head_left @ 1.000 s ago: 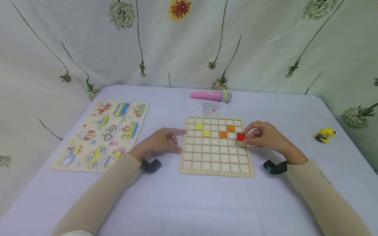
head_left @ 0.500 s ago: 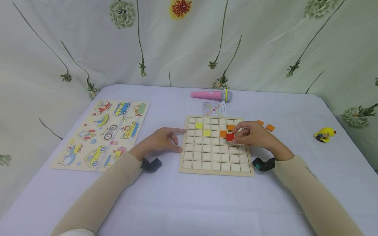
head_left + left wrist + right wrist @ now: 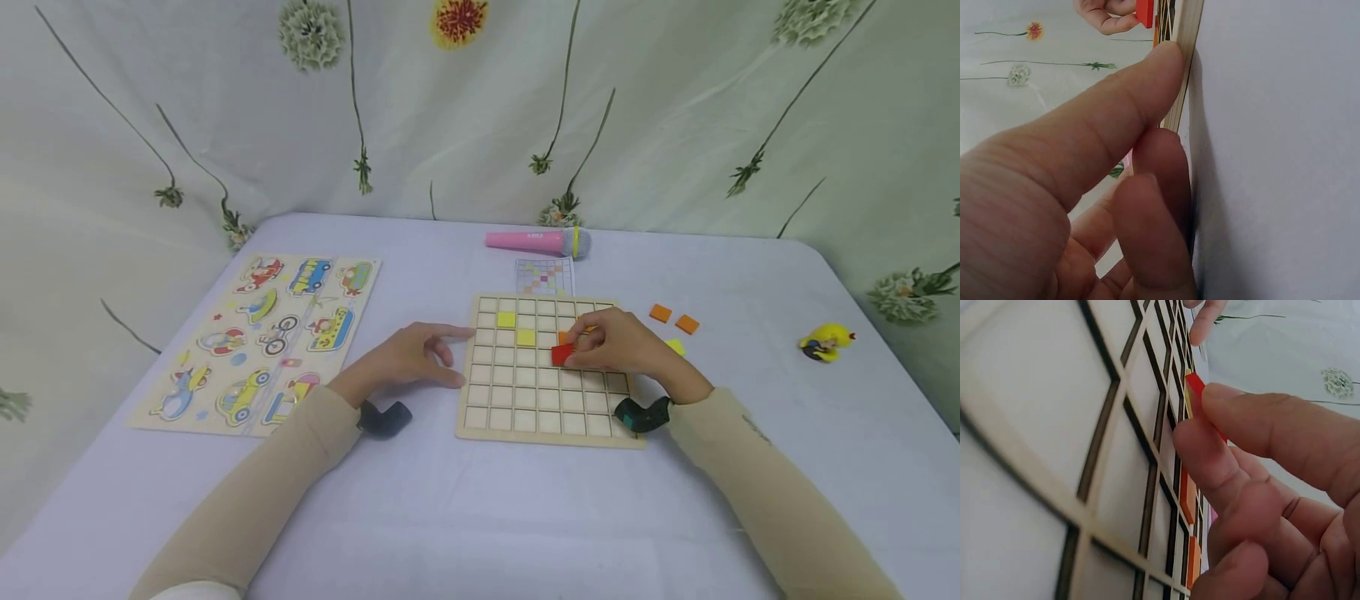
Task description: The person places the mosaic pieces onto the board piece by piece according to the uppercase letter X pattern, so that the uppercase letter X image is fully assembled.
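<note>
Above board [image 3: 525, 398], near its middle: red tile [image 3: 561, 356], tilted, held clear of surface. Right hand [image 3: 618, 342]: thumb and forefinger pinch red tile. At board's left edge: left hand [image 3: 405, 358], thumb and forefinger spread, thumb touching edge. Within board: two yellow tiles [image 3: 506, 320]; orange tiles [image 3: 1188, 495] partly behind right hand. Right of board: two loose orange squares [image 3: 661, 312], yellow piece [image 3: 677, 347]. Behind board: card [image 3: 543, 277], then microphone [image 3: 528, 242]. Left of board: puzzle [image 3: 238, 362]. Farther right of board: toy [image 3: 826, 342].

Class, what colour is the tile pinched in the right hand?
Red; the tile in the right hand shows best in the head view.
</note>
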The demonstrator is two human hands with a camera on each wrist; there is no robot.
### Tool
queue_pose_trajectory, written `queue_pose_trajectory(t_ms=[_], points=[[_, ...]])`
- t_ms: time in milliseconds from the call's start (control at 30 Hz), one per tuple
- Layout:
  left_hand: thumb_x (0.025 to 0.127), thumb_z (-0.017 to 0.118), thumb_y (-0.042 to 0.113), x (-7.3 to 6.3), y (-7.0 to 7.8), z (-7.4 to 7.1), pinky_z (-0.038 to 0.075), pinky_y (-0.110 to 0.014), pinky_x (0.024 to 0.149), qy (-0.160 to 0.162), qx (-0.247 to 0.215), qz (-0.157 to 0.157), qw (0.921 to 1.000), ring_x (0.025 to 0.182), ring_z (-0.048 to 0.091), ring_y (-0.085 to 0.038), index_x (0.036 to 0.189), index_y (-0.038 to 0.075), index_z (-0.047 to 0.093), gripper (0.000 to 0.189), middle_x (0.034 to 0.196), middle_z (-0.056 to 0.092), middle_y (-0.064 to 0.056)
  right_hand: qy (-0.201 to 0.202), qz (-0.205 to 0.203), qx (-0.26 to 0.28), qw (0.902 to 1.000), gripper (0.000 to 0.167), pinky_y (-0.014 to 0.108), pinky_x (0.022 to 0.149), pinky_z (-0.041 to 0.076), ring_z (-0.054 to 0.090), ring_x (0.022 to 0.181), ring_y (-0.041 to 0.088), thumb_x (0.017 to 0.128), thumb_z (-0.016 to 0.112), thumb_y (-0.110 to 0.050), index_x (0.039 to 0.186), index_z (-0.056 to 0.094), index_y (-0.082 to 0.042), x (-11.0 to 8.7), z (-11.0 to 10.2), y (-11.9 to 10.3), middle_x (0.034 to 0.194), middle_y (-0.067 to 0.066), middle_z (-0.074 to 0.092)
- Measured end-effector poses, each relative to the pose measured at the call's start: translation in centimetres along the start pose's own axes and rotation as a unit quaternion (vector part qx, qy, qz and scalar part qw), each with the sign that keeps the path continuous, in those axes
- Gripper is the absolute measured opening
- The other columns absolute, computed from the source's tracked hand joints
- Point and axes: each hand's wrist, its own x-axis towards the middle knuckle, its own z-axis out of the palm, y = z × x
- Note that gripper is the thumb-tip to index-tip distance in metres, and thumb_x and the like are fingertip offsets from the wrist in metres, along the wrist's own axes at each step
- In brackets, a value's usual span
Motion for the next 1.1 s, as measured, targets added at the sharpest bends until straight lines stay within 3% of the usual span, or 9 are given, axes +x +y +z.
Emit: queue_pose_trajectory(t_ms=[300,667,1100], points=[[0.084,0.094,0.026,0.0,0.1,0.0,0.043,-0.035,0.079,-0.001,0.0,0.002,1.0,0.083,0.056,-0.022,0.159,0.023,0.058,0.083,0.105,0.068,-0.005,0.007,-0.009,-0.026,0.9996,0.022,0.032,0.07,0.05,0.063,0.074,0.014,0.089,0.086,-0.011,0.105,0.076,0.0,0.8,0.8,-0.8,0.082,0.003,0.075],[0.084,0.094,0.027,0.0,0.1,0.0,0.044,-0.035,0.08,-0.002,0.0,-0.002,1.0,0.084,0.057,-0.022,0.159,0.023,0.057,0.083,0.107,0.068,-0.006,0.005,0.018,-0.044,0.9989,0.02,0.032,0.07,0.046,0.056,0.072,0.015,0.089,0.087,-0.009,0.103,0.074,-0.001,1.1,1.5,-1.5,0.079,0.0,0.068],[0.084,0.094,0.026,-0.2,0.2,-0.1,0.044,-0.035,0.08,-0.001,0.0,-0.002,1.0,0.084,0.057,-0.022,0.159,0.023,0.058,0.083,0.106,0.068,-0.006,0.009,0.009,-0.073,0.9973,0.02,0.033,0.07,0.044,0.053,0.073,0.017,0.09,0.085,-0.013,0.104,0.076,-0.003,0.7,1.0,-2.0,0.078,0.001,0.062]])
